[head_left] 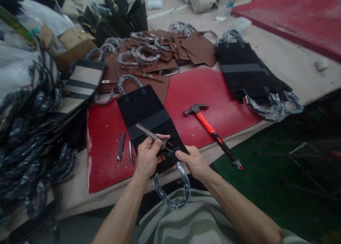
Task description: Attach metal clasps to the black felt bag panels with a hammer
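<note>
Red rectangular board [197,87] is lying on a beige worktable [277,52]. Nearby at twelve o'clock, the right hand [195,160] is grasping a flat black rectangular bag [142,103]; the left hand [147,157] is gripping a slim silver metal tool [147,131] over it. A red-and-black claw hammer [210,129] is resting at one, brown flat panels [199,48] lying beyond.

Counted: one claw hammer [205,123], two loose metal bars [121,146], two red boards [191,85], one clear cup [223,12]. Two hands [146,157] had one slim metal tool [147,131] and one black bag piece [141,101], two plastic-wrapped handles [187,185]. Brown panels [198,48] overlapped; uncountable.
</note>
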{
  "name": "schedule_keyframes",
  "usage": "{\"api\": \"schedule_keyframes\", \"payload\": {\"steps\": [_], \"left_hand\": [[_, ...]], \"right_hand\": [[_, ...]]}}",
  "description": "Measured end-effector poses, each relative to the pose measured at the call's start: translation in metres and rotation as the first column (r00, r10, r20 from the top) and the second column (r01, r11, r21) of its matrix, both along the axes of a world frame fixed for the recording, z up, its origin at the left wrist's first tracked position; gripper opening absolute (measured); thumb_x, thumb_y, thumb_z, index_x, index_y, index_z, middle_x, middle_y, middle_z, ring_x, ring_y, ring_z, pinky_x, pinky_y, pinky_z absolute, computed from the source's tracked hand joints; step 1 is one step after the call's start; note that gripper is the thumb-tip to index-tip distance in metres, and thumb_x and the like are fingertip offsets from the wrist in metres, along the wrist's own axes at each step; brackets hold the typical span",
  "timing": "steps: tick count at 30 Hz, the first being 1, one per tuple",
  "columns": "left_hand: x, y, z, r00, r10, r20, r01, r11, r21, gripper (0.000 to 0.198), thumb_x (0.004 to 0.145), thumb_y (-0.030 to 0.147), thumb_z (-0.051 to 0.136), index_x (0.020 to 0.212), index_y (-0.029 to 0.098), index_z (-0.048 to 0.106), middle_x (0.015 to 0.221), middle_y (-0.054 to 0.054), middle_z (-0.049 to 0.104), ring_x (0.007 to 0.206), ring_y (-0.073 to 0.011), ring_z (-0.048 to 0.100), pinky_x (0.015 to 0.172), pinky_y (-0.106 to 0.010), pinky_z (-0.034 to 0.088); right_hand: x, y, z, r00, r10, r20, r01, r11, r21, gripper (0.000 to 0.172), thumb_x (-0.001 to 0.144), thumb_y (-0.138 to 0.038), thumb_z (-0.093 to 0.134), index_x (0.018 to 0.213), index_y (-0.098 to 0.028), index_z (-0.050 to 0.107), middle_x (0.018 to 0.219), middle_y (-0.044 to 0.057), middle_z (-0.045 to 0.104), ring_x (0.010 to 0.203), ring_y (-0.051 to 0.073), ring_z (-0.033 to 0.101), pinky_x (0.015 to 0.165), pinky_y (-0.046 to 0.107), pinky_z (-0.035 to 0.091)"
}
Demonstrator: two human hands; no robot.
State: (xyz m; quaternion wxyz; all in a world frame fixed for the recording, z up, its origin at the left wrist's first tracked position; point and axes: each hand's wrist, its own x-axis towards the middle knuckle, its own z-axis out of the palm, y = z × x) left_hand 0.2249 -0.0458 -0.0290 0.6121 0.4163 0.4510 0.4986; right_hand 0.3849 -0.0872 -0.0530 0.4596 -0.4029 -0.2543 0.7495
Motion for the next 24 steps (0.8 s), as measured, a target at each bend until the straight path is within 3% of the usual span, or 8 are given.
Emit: {"api": "schedule_keyframes", "payload": {"steps": [8,16,21,24], "left_hand": [[0.001,-0.003,-0.001,0.994,-0.016,-0.112,0.024,0.997,0.071,0.020,0.089,0.033,0.066,0.101,0.020,0.072,0.106,-0.007,0.075,0.101,-0.0195,0.068,0.092,-0.030,0.050],[0.010,-0.009,0.016,0.912,0.048,-0.408,0.026,0.985,0.173,0.021,0.091,0.031,0.060,0.103,0.019,0.071,0.107,-0.008,0.074,0.095,-0.0187,0.067,0.084,-0.029,0.050],[0.011,-0.009,0.017,0.883,0.041,-0.467,0.025,0.991,0.133,0.022,0.092,0.031,0.058,0.103,0.019,0.072,0.094,-0.004,0.074,0.076,-0.0139,0.063,0.071,-0.025,0.047],[0.012,-0.007,0.018,0.900,0.046,-0.433,-0.006,0.996,0.094,0.020,0.091,0.031,0.059,0.100,0.020,0.073,0.094,-0.004,0.074,0.080,-0.0144,0.064,0.073,-0.024,0.047]], "right_hand": [[-0.002,0.000,0.002,0.998,-0.049,0.026,0.051,0.997,-0.055,0.042,0.065,-0.050,0.083,0.076,-0.012,0.069,0.063,0.002,0.063,0.053,0.014,0.059,0.053,0.028,0.056],[-0.004,0.001,0.000,0.996,-0.055,0.077,0.060,0.996,-0.061,0.041,0.067,-0.049,0.081,0.078,-0.012,0.067,0.065,0.002,0.063,0.052,0.013,0.058,0.053,0.028,0.055],[0.005,0.003,0.001,0.997,0.052,0.064,-0.053,0.999,0.014,0.035,0.072,-0.044,0.078,0.082,-0.013,0.065,0.066,0.001,0.063,0.055,0.013,0.060,0.056,0.028,0.055],[0.015,0.004,0.007,0.984,0.174,0.048,-0.178,0.979,0.102,0.034,0.074,-0.043,0.076,0.083,-0.013,0.065,0.068,0.002,0.066,0.059,0.015,0.062,0.058,0.028,0.053]]}}
